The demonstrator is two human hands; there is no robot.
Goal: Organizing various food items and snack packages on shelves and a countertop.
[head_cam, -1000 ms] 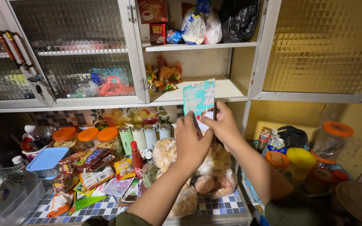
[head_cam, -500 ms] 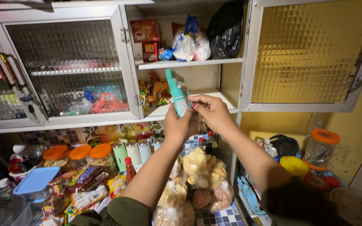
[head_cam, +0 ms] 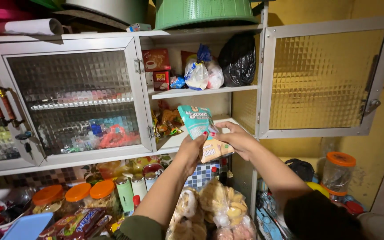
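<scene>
Warm, dim indoor light, deep shadow at the lower corners, wide-angle bending at the edges, focus mostly sharp.

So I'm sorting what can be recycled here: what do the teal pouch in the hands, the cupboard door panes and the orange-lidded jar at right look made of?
The teal pouch looks like thin printed plastic film: it creases and shines in both hands. The cupboard door panes seem to be textured glass, though moulded plastic is possible: a translucent grid pattern. The orange-lidded jar appears to be clear plastic.
</scene>
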